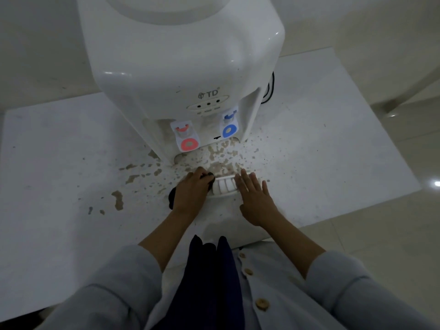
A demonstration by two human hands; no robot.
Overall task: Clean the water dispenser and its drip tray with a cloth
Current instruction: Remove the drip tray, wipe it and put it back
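Head view shows the white water dispenser (181,67) at twelve o'clock on a stained white table (59,151), its slotted drip tray (223,185) pulled out toward six o'clock. Left hand (192,191) has its fingers curled around a dark cloth (209,179), pressing it on the tray's nine o'clock end, apparently to scrub. Right hand (254,196) lies flat, fingers straight and slightly apart, on the three o'clock end, likely bracing the tray.

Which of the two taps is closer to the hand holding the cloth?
The red tap, on the dispenser's left in view; the blue tap sits farther right, away from the left hand gripping the dark cloth.
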